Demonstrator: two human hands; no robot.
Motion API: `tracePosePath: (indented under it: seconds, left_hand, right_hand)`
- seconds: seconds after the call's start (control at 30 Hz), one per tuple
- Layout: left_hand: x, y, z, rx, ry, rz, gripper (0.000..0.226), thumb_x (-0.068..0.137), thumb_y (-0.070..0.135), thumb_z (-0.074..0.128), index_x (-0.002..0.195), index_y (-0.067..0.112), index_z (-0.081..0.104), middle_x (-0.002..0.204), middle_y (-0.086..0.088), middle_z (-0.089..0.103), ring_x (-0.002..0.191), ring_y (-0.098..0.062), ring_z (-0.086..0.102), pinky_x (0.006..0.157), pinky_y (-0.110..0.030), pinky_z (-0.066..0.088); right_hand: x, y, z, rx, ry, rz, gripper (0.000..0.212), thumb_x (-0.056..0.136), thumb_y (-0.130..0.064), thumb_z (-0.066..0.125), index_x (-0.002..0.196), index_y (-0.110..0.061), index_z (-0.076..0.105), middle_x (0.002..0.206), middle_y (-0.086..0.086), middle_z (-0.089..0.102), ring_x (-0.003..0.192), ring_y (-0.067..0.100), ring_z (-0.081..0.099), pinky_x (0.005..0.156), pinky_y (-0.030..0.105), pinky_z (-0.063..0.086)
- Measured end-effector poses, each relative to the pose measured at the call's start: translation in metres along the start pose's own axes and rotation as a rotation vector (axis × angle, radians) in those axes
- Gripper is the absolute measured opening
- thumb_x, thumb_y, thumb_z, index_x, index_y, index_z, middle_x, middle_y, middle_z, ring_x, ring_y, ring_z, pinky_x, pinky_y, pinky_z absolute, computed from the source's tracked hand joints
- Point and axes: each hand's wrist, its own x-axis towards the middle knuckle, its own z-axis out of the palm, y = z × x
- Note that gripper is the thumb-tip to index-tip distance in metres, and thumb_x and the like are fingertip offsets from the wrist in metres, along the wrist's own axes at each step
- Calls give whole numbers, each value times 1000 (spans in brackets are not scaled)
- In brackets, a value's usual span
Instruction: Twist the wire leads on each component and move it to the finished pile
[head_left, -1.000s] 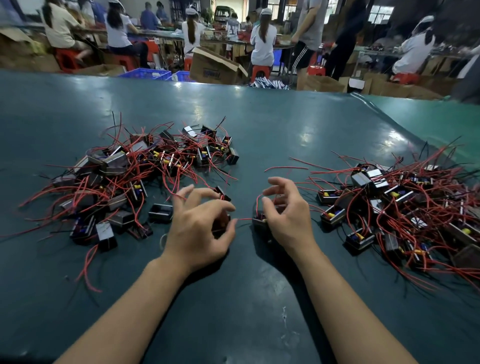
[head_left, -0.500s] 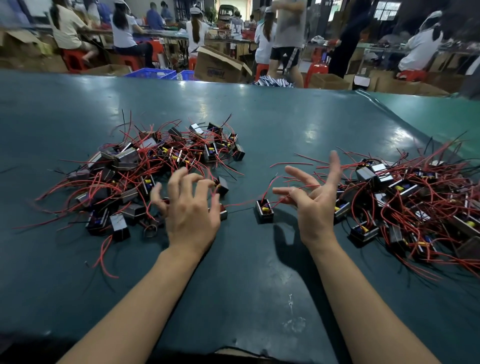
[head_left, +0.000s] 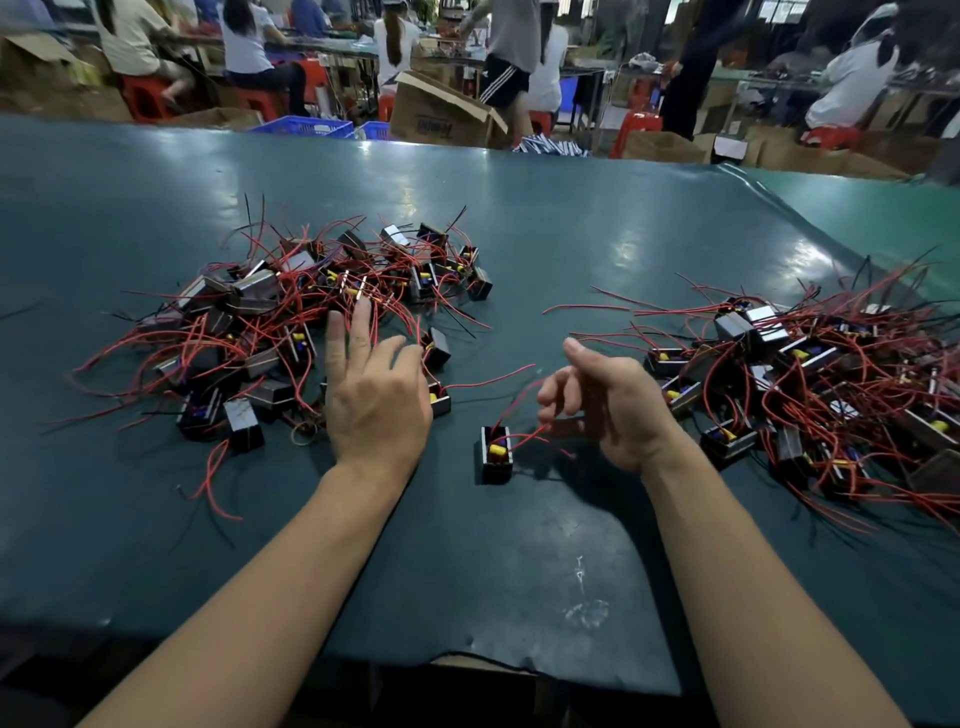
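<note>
Two big piles (head_left: 322, 322) (head_left: 810, 395) lying on table (head_left: 571, 249), lots left. Sitting between: one component (head_left: 496, 453). Spreading flat, holding nothing: left hand (head_left: 376, 400). Curling loosely by its red wire (head_left: 524, 439): right hand (head_left: 608, 410), grip unclear.

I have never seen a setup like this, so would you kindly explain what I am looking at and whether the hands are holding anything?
There is no machine here: a person works with bare hands, filmed by one wide-angle camera worn on the head, looking forward and down. The dark green table mat carries two heaps of small black box-shaped components with red wire leads, one pile on the left and one on the right. A single black component with a yellow part inside sits alone between the hands. The left hand is spread flat with straight fingers at the edge of the left pile, gripping nothing. The right hand has its fingers curled near that component's red wire; whether it pinches the wire is unclear.
</note>
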Motion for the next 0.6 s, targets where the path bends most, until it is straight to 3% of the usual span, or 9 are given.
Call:
tracePosePath:
  seconds: [0.07,0.13,0.23,0.37,0.47,0.6]
  left_hand:
    - [0,-1,0,-32,17,-35,17,90,17,60,90,9,75,96,-7,72,109,-35,58,99,-46,37]
    - [0,0,0,-31,40,-94,20,91,23,57,87,13,73,87,-3,72,95,-30,57,85,-43,36]
    - [0,3,2,-23,52,-128,31,94,35,49,82,17,71,79,1,72,95,-26,56,96,-51,28]
    - [-2,4,7,-7,-20,-77,37,89,45,49,81,19,74,78,2,72,103,-25,55,109,-59,12]
    - [-1,4,7,-29,-46,-72,33,83,39,50,76,16,74,71,-1,70,98,-29,57,109,-54,11]
    - [-1,3,6,-125,-33,-38,23,82,35,56,82,19,73,76,5,71,92,-26,56,98,-47,23]
  right_hand:
    - [1,3,4,-40,37,10,55,95,-36,56,47,-9,58,60,10,61,43,20,57,44,24,47]
    - [3,4,5,-134,77,-6,50,89,-43,63,52,-9,58,58,11,62,36,19,52,38,21,41]
    - [5,6,7,-303,53,-24,51,74,-56,68,52,-11,63,64,15,68,33,16,48,37,19,37]
    - [2,10,9,-538,-50,-62,44,75,-56,73,60,-14,71,74,9,74,35,12,43,38,19,33]
    - [0,11,8,-586,-156,-65,34,79,-46,75,71,-13,75,72,3,74,36,9,39,37,17,29]
    - [-1,8,4,-517,-263,-55,14,79,-26,77,77,-13,74,50,-6,57,38,7,37,37,17,30]
